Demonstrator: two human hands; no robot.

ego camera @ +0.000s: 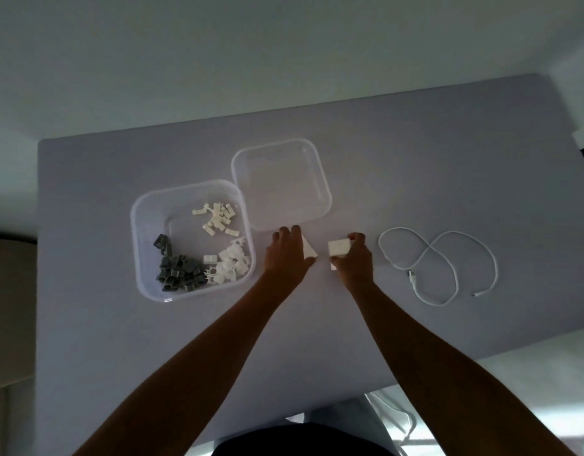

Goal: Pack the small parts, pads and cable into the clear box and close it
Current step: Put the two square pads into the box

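One box [142,225]; one lid [280,182]; one cable [448,268]

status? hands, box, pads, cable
Right hand grips a white pad; left hand on another pad. Clear box open, small parts inside, lid beside. Cable unpacked. Nothing blocking.

Dim, soft-focused wide-angle view, corners darkened and edges bowed; brighter daylight patch at lower right.
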